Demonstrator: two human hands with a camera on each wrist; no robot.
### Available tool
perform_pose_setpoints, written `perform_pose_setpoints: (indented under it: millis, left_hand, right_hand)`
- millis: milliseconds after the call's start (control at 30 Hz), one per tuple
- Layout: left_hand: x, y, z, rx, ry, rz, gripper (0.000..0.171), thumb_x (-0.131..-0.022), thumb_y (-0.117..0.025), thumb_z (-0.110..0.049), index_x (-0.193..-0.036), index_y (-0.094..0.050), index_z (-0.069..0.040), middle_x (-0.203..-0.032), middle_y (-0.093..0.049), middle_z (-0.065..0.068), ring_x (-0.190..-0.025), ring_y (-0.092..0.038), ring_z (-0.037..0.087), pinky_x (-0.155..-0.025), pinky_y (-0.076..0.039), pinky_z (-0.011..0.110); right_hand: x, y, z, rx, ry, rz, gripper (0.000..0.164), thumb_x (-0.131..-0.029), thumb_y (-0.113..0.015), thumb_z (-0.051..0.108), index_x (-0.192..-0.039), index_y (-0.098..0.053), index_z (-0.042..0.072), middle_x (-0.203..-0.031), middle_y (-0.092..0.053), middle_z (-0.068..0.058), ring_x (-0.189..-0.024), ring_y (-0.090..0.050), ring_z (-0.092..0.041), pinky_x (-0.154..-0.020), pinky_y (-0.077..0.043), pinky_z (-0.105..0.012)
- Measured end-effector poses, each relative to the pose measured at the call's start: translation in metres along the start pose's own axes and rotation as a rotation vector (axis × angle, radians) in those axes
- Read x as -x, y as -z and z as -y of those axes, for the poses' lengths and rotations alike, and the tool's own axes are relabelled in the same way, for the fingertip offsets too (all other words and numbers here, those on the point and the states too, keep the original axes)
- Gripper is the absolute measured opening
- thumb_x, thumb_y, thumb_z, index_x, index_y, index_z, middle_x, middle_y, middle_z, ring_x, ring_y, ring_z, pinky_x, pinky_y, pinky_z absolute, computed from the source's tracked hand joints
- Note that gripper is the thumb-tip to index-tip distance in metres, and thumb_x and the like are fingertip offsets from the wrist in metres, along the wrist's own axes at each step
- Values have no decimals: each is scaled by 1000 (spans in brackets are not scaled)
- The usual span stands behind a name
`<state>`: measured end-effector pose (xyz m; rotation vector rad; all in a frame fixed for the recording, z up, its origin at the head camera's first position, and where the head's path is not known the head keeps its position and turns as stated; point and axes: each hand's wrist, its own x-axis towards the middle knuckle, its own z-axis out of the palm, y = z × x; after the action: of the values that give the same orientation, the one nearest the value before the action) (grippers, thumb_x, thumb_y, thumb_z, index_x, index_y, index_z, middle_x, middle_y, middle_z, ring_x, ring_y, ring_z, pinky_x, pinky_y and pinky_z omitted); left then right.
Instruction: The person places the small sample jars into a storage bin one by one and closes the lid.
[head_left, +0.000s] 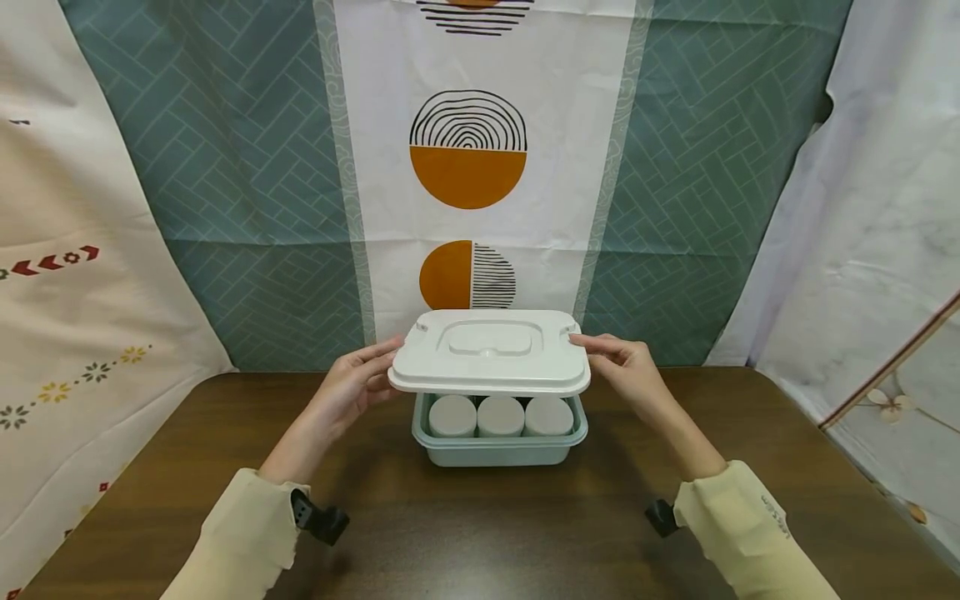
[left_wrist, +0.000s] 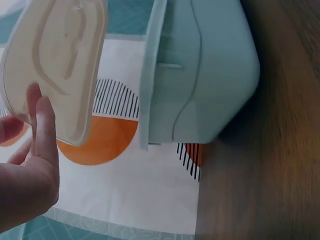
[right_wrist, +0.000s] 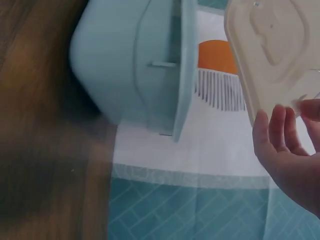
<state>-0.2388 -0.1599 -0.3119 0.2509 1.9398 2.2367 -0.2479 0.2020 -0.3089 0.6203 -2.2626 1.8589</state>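
Note:
Both hands hold up a white plastic lid (head_left: 491, 354) by its two short ends, above a pale green box (head_left: 498, 454). My left hand (head_left: 352, 383) grips the lid's left end, thumb on top and fingers beneath. At the right end my right hand (head_left: 622, 367) pinches it the same way. Several round white caps show inside the box, among them a front one (head_left: 501, 417); what lies farther back is hidden by the lid. Both wrist views show the lid's underside (left_wrist: 70, 65), apart from the box rim (right_wrist: 186, 75).
The box stands on a dark brown wooden table (head_left: 480, 533), near its back edge. Behind hangs a green and white patterned cloth (head_left: 472, 225). Light cloths (head_left: 97, 333) hang at the left and right sides.

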Motion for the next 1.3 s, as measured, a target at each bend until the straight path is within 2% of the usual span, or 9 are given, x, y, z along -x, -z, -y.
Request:
perform_pose_setpoints:
  millis: [100, 233, 433, 600, 767, 1000, 1167, 1300]
  left_hand:
    - [-2, 3, 4, -37, 6, 44, 51, -95, -48, -16, -140, -31, 1, -100, -62, -7, -75, -64, 6, -70, -53, 23]
    - [-5, 7, 10, -111, 18, 84, 51, -95, -49, -17, -140, -33, -1, -88, -64, -5, -68, -63, 7, -66, -53, 23]
    - [-9, 9, 19, -277, 3, 64, 49, -93, -53, -19, -137, -39, -3, -74, -62, -3, -60, -58, 10, -61, -52, 26]
    - [-15, 9, 25, -358, -14, 67, 50, -90, -57, -17, -136, -41, -4, -66, -60, 1, -53, -55, 12, -56, -52, 28]
    - [-20, 9, 31, -426, -11, 33, 48, -89, -60, -18, -132, -46, -2, -76, -61, 6, -50, -55, 13, -54, -52, 29]
    - [-22, 4, 40, -465, 32, -22, 44, -88, -61, -15, -127, -50, 1, -107, -59, 20, -48, -56, 12, -53, -53, 31]
    - [-22, 0, 43, -523, 58, -47, 42, -88, -60, -15, -127, -52, -1, -118, -55, 23, -46, -57, 12, -50, -53, 31]
    - [-22, -5, 43, -574, 76, -67, 41, -87, -62, -16, -126, -54, -5, -121, -55, 21, -45, -57, 14, -48, -52, 30]
  right_hand:
    - [0, 1, -3, -42, -69, 46, 35, -93, -46, 5, -123, -49, -12, -117, -55, -12, -90, -59, -9, -71, -54, -27]
    - [0, 2, -10, -7, -119, 56, 41, -92, -53, 15, -125, -49, -9, -129, -45, -23, -93, -59, -4, -74, -53, -27]
    - [0, 4, -20, 65, -163, 86, 45, -89, -60, 18, -128, -50, -3, -123, -48, -20, -90, -60, -5, -74, -53, -28]
    - [-1, 3, -26, 80, -184, 107, 46, -89, -59, 19, -128, -49, -3, -120, -47, -21, -88, -59, -7, -74, -53, -29]
    - [-2, 3, -33, 103, -210, 149, 46, -91, -57, 20, -129, -47, -3, -127, -46, -24, -91, -60, -12, -77, -52, -36]
    - [-2, 3, -43, 120, -235, 174, 45, -91, -55, 18, -130, -46, -5, -124, -49, -25, -87, -58, -14, -77, -52, -41]
    - [1, 5, -45, 180, -243, 200, 45, -91, -55, 17, -130, -45, -4, -120, -52, -23, -77, -57, -15, -73, -52, -39]
    - [3, 7, -47, 206, -240, 230, 46, -91, -55, 15, -131, -43, -6, -108, -51, -20, -74, -54, -15, -69, -52, -36]
